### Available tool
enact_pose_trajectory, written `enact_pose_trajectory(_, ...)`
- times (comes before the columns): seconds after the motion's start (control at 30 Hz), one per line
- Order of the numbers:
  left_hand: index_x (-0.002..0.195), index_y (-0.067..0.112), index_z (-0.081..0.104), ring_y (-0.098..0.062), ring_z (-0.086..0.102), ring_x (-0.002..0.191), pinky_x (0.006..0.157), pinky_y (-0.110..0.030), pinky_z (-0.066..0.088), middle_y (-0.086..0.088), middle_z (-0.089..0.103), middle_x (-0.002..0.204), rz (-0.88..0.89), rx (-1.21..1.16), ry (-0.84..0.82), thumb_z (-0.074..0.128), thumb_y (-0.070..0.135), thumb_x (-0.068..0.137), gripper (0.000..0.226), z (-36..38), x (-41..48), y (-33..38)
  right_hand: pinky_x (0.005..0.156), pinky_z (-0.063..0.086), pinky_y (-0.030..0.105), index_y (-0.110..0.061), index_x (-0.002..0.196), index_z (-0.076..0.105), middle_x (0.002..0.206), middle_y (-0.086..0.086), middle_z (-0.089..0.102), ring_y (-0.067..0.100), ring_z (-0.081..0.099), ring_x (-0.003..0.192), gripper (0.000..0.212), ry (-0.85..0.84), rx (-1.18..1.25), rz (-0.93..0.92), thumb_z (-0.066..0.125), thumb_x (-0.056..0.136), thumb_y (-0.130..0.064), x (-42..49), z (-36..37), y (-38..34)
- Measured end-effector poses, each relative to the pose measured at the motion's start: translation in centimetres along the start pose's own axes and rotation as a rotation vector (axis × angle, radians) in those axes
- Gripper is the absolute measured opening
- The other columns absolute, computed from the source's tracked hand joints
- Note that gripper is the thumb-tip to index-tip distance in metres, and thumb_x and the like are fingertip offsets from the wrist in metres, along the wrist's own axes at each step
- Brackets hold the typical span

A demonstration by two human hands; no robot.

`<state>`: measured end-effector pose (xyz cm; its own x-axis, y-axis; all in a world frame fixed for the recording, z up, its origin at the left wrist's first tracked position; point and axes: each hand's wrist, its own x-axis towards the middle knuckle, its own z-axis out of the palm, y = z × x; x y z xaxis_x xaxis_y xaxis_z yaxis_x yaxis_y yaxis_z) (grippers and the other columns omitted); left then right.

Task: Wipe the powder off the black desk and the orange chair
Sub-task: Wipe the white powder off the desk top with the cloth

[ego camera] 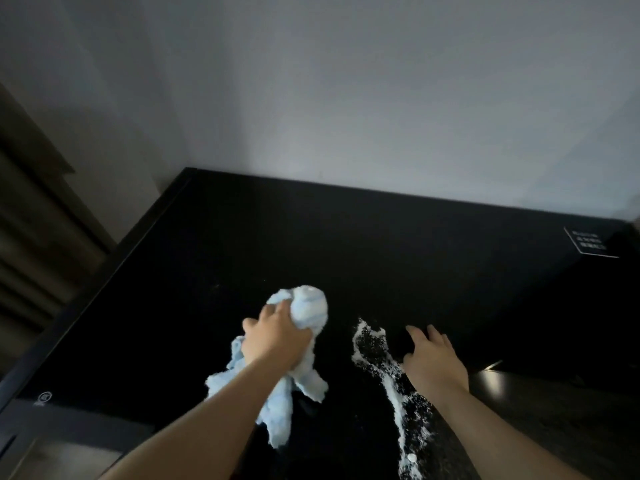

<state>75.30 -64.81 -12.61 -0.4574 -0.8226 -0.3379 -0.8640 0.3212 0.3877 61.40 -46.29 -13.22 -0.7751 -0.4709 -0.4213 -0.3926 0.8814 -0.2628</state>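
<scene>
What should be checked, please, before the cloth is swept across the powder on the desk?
1. Cloth held firmly: ok. The left hand is closed around the bunched blue cloth.
2. Powder located: ok. The white powder runs in a streak to the right of the cloth, towards the near edge.
3. Path to the powder: ok. Only bare black desk lies between cloth and streak.
4. Right hand out of the way: not ok. The right hand sits open at the streak's right side.
5. Cloth pressed on the desk: cannot tell.
6. Orange chair: cannot tell, it is out of view.
</scene>
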Motion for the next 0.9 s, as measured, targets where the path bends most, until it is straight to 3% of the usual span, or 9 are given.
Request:
enact_pose_trajectory(0.2,0.121,0.043,0.05,-0.02,0.053,0.108,0.083,-0.035,0.048,0.012,0.06,0.114,0.233,-0.202,-0.223,0.049,0.049,0.065,0.057,2.0,-4.2,2.3,0.114,0.021,0.035,-0.026,0.149,0.023,0.159,0.004,0.01,0.023,0.004,0.147,0.055,-0.022,0.078,-0.045,0.037,0.097,-0.019,-0.3,-0.7,1.0)
enact_pose_trajectory(0.27,0.123,0.039,0.051,-0.021,0.058,0.105,0.088,-0.034,0.049,0.008,0.062,0.117,0.229,-0.191,-0.098,0.052,0.046,0.066,0.058,0.8,-3.3,1.8,0.115,0.021,0.033,-0.022,0.149,0.026,0.158,0.003,0.015,0.021,0.008,0.147,0.054,-0.025,0.149,-0.072,0.038,0.097,-0.014,-0.7,-0.8,1.6)
enact_pose_trajectory(0.37,0.137,0.039,0.036,-0.032,0.045,0.115,0.087,-0.037,0.038,0.004,0.044,0.137,0.124,0.004,0.119,0.048,0.039,0.081,0.057,-0.7,-1.3,-0.1,0.113,0.029,0.034,-0.018,0.147,0.03,0.155,0.002,0.024,0.019,0.022,0.143,0.051,0.037,0.21,-0.069,0.038,0.096,-0.011,-1.6,-0.7,2.7)
enact_pose_trajectory(0.47,0.139,0.039,0.029,-0.033,0.038,0.117,0.077,-0.038,0.033,0.003,0.04,0.139,-0.016,-0.01,0.055,0.041,0.04,0.084,0.057,0.2,-1.2,-0.4,0.114,0.026,0.038,-0.022,0.149,0.023,0.156,0.001,0.019,0.021,0.016,0.144,0.053,0.085,0.103,-0.007,0.036,0.097,-0.017,-2.6,-0.4,3.7)
enact_pose_trajectory(0.67,0.14,0.04,0.028,-0.028,0.038,0.117,0.07,-0.034,0.033,0.009,0.039,0.14,0.057,0.016,-0.022,0.043,0.041,0.08,0.061,3.3,-4.1,2.5,0.117,0.02,0.042,-0.021,0.15,0.018,0.158,0.001,0.014,0.025,0.008,0.146,0.057,-0.013,0.055,0.014,0.038,0.097,-0.019,-3.4,-0.4,4.3)
enact_pose_trajectory(0.73,0.134,0.044,0.033,-0.023,0.044,0.114,0.072,-0.033,0.037,0.012,0.047,0.131,0.119,-0.009,-0.098,0.046,0.042,0.076,0.06,3.9,-5.4,3.2,0.118,0.017,0.043,-0.02,0.15,0.017,0.159,0.002,0.01,0.026,0.005,0.147,0.058,-0.036,0.057,0.006,0.039,0.096,-0.022,-3.5,-0.4,4.5)
enact_pose_trajectory(0.8,0.122,0.042,0.047,-0.012,0.056,0.097,0.073,-0.031,0.048,0.014,0.06,0.106,0.166,-0.14,-0.187,0.051,0.041,0.072,0.051,3.7,-6.3,3.5,0.118,0.015,0.044,-0.02,0.15,0.017,0.16,0.001,0.008,0.025,0.003,0.147,0.058,-0.039,0.058,0.003,0.038,0.097,-0.023,-3.5,-0.3,4.7)
enact_pose_trajectory(0.87,0.111,0.032,0.056,-0.004,0.058,0.077,0.07,-0.028,0.052,0.013,0.062,0.084,0.171,-0.268,-0.151,0.055,0.039,0.075,0.037,2.6,-5.9,3.1,0.118,0.014,0.044,-0.02,0.15,0.018,0.16,0.001,0.007,0.025,0.002,0.147,0.057,-0.043,0.072,-0.011,0.037,0.097,-0.022,-3.4,-0.2,5.0)
enact_pose_trajectory(0.9,0.11,0.029,0.057,-0.006,0.06,0.077,0.071,-0.029,0.052,0.011,0.063,0.084,0.166,-0.285,-0.093,0.056,0.038,0.077,0.035,2.0,-5.2,2.6,0.118,0.014,0.043,-0.02,0.15,0.018,0.16,0.001,0.007,0.024,0.002,0.147,0.056,-0.045,0.082,-0.018,0.036,0.097,-0.021,-3.4,-0.1,5.2)
